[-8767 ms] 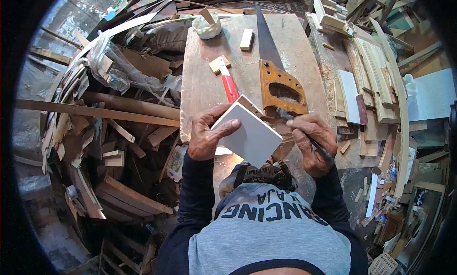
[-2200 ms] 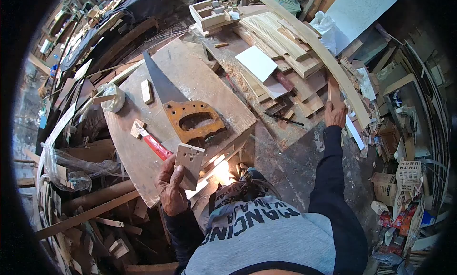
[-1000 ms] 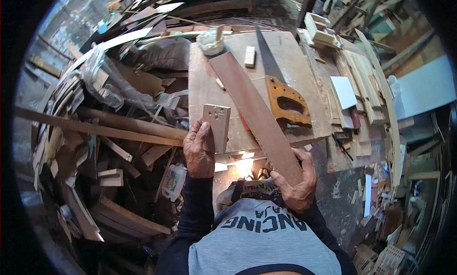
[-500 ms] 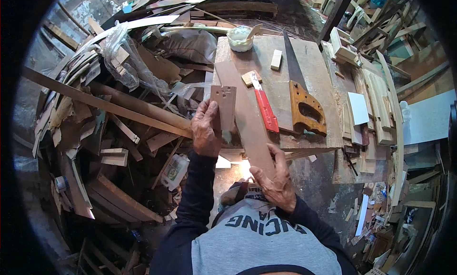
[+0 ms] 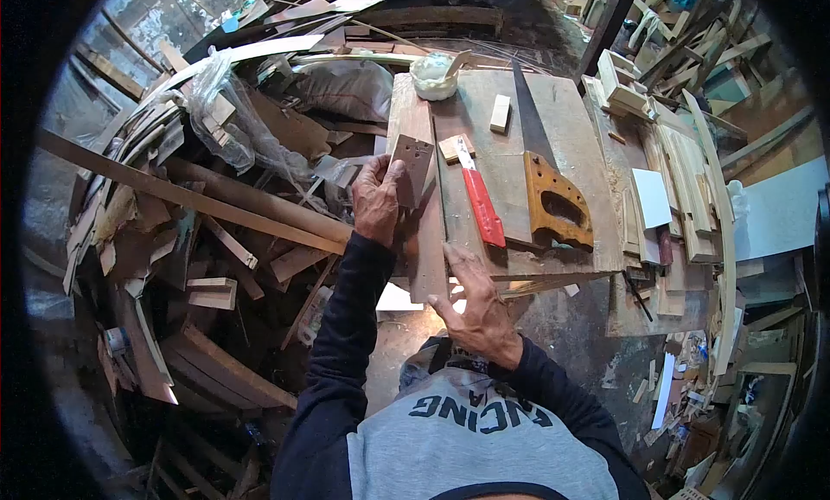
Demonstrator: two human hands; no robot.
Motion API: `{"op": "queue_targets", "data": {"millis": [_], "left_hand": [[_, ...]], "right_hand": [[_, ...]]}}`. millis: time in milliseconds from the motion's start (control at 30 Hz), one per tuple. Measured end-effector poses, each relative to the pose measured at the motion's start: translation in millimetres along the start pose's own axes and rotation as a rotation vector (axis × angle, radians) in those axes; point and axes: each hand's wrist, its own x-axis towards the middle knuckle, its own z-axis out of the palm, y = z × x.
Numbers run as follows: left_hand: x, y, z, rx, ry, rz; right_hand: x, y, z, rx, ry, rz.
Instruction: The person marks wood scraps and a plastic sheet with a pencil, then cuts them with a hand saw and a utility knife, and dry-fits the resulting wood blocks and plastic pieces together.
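Observation:
My left hand is closed around the left edge of a short flat wood piece with several small holes near its top. The piece stands above a long narrow board, which lies along the left side of the worktable with its near end past the table edge. By that near end is my right hand, thumb and fingers spread, fingertips at the board's right edge. Right of the board lie a red-handled knife-like tool, its tip on a small wood block, and a handsaw with a wooden handle.
On the worktable stand a whitish tub with a stick in it and another small wood block. Scrap wood and plastic sheeting crowd the left. A side bench with wood strips is at right.
The long board has swung leftward and straightened along the table's left edge. My right hand has moved up and left with it, its fingers now more spread. The short piece has tilted slightly.

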Motion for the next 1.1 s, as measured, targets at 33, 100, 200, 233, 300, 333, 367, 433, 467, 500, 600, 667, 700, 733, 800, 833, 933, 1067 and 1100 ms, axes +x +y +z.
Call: {"op": "queue_targets", "data": {"millis": [33,100,200,233,300,333,367,433,467,500,600,667,700,733,800,833,933,1067,1100], "left_hand": [[0.8,-1.7,1.2,0.005,0.005,0.004],[1.7,-4.0,1.3,0.014,0.007,0.018],[1.6,-8.4,-3.5,0.002,-0.005,0.054],[2.0,-11.6,-6.2,-0.015,-0.01,0.068],[-0.9,-9.2,-9.0,-0.028,-0.007,0.099],[-5.4,-1.7,-9.6,-0.022,-0.002,0.112],[-7.7,2.3,-10.1,-0.015,0.003,0.126],[-7.8,3.4,-14.4,-0.025,-0.046,0.14],[-9.1,6.9,-15.1,-0.033,-0.061,0.129],[-10.3,11.1,-15.1,-0.041,-0.078,0.119],[-18.6,23.2,-10.3,0.039,-0.15,0.139],[-23.6,28.9,-4.5,0.115,-0.205,0.178],[-24.9,30.2,-1.4,0.118,-0.241,0.159],[-26.5,30.7,1.4,0.122,-0.278,0.137],[-28.4,30.2,4.3,0.146,-0.336,0.122],[-29.8,31.8,5.6,0.15,-0.386,0.078],[-39.9,37.5,14.1,0.123,-0.549,-0.012],[-61.4,51.0,49.6,0.141,-0.713,0.339],[-60.3,48.6,53.5,0.276,-0.702,0.413]], "right_hand": [[2.1,-3.6,-2.8,-0.175,0.018,-0.065],[4.7,-11.0,-17.2,-0.29,0.029,-0.117],[13.1,-23.9,-51.9,-0.438,0.167,-0.122],[16.4,-23.5,-62.9,-0.484,0.233,-0.114],[21.0,-7.0,-79.3,-0.632,0.323,-0.012],[20.7,2.9,-86.6,-0.705,0.366,0.04],[18.8,12.7,-93.1,-0.726,0.333,0.075],[12.3,33.2,-103.8,-0.766,0.263,0.15],[9.5,42.8,-108.2,-0.749,0.228,0.13],[9.4,47.5,-111.0,-0.752,0.205,0.117],[11.7,62.7,-116.5,-0.831,0.191,0.033],[15.8,72.7,-120.1,-0.814,0.188,-0.008],[18.1,74.8,-121.5,-0.805,0.185,-0.029],[18.8,75.2,-121.7,-0.802,0.243,-0.041],[20.5,74.4,-122.3,-0.796,0.363,-0.067],[20.8,73.1,-122.0,-0.721,0.409,0.031],[18.5,75.6,-123.5,-0.558,0.595,0.127],[16.2,61.7,-124.5,-0.456,0.495,0.153],[15.6,57.1,-123.1,-0.458,0.441,0.143]]}}
